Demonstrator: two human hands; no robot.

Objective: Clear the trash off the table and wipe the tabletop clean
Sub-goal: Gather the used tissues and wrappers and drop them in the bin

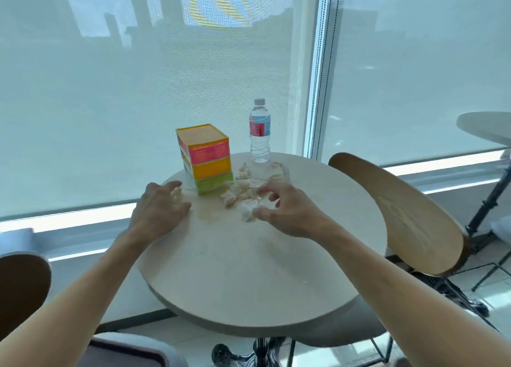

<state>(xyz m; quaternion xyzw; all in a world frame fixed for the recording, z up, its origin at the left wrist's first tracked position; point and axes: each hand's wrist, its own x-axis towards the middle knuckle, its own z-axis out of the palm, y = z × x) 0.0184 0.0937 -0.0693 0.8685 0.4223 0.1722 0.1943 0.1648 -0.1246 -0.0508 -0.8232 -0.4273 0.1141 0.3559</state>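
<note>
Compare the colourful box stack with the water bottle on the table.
The box stack is opaque, square-sided, in pink, orange and green layers; the water bottle is clear, round, slimmer, with a red-and-blue label. The stack sits nearer the left hand. Both stand upright at the table's far edge.

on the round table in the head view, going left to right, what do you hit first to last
left hand → stack of coloured boxes → crumpled paper scraps, with the water bottle behind them → right hand → wooden chair back just off the table
</note>
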